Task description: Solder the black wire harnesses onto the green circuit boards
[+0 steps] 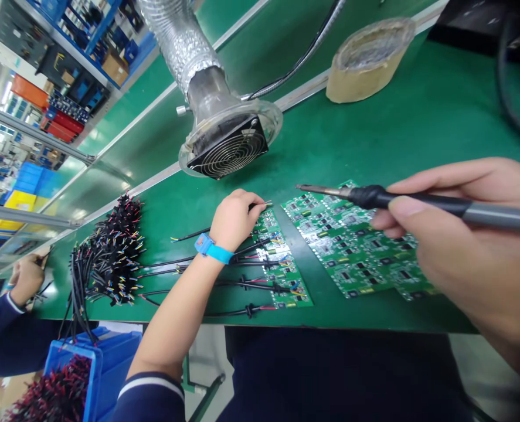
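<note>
The green worktop (pixel 453 111) spans the view, with a silver foil duct (pixel 183 50) reaching down over it and ending in a clear hood with a square fan (pixel 233 153). Below the near edge, toward the left of the view, a blue bin (pixel 119 358) holds red and black cables (pixel 60 390). Above it on the worktop lies a heap of black cables (pixel 110 255) with coloured wire ends, some hanging over the edge. To the right of the view is a broad group of green circuit boards (pixel 352 252), partly behind the right hand (pixel 466 234), whose fingers are closed around a soldering iron (pixel 444 204), its tip above the boards. A roll of tape (pixel 360 79) lies near the back. A narrower board strip (pixel 292 278) lies just beside the broad group, several black cables reaching it. At its far end the left hand (pixel 233 220), wearing a blue wristband (pixel 219 252), has its fingers pinched shut on a thin cable end (pixel 266 203). At far left, a co-worker's hand (pixel 29 276) is near the heap.
</note>
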Action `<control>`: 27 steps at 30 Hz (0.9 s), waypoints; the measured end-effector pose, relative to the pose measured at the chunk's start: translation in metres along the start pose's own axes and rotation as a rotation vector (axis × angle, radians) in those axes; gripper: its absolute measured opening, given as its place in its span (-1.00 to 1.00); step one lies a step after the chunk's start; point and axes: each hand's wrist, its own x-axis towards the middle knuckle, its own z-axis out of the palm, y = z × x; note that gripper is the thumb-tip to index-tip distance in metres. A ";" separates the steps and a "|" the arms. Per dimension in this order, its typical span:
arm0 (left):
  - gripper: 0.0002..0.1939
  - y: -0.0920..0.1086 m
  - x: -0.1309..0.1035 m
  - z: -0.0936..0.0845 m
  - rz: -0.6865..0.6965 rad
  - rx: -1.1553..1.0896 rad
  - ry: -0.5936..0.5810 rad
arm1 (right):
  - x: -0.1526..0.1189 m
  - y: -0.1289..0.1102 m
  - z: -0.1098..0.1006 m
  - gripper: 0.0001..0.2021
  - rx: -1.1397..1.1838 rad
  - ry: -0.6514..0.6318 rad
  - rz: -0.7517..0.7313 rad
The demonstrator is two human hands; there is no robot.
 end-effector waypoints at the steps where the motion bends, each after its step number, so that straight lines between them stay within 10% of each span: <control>1: -0.95 0.000 -0.003 -0.001 0.000 -0.028 0.025 | 0.001 0.000 0.001 -0.90 -0.003 -0.007 -0.010; 10: -0.91 0.009 -0.010 -0.020 -0.138 -0.319 -0.077 | -0.006 0.016 0.011 -0.90 -0.057 -0.093 -0.126; 27: -0.90 0.012 -0.021 0.007 0.027 0.011 -0.104 | -0.001 0.017 0.015 -0.91 -0.108 -0.262 -0.141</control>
